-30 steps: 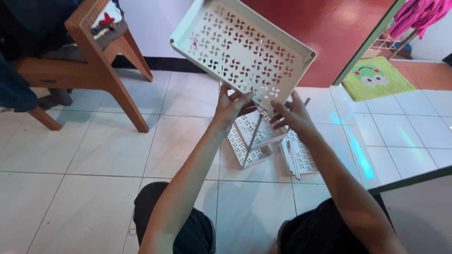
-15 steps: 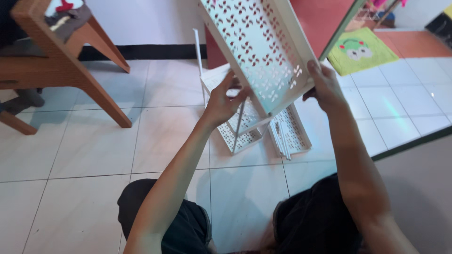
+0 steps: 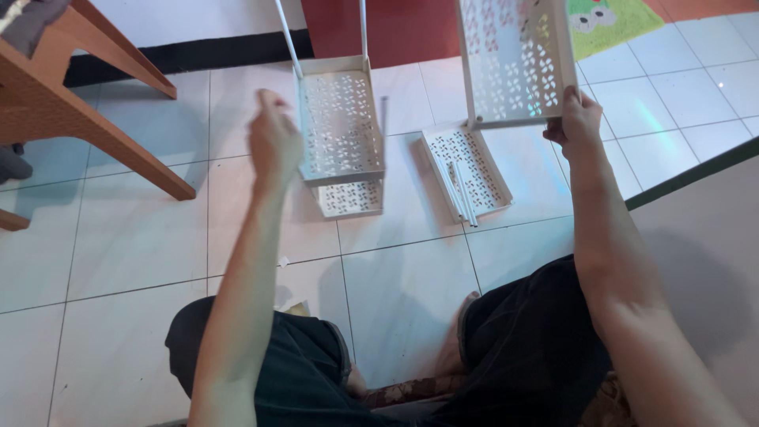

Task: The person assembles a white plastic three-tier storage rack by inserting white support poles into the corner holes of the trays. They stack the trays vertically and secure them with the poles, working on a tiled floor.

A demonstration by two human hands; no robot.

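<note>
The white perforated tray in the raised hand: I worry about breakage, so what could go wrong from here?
Only the right hand grips the tray, at one lower corner; it might twist or slip onto the loose tray below. The left hand hangs free beside the part-built rack, which could tip if bumped.

- Bare floor tiles [image 3: 134, 245] lie open left of the left hand [image 3: 273, 142].
- The half-built rack [image 3: 340, 126] with upright rods stands just right of that hand.
- A flat perforated shelf panel [image 3: 466, 170] with loose rods lies between rack and right hand [image 3: 577, 119].
- A wooden chair leg [image 3: 103, 134] blocks the far left.
</note>
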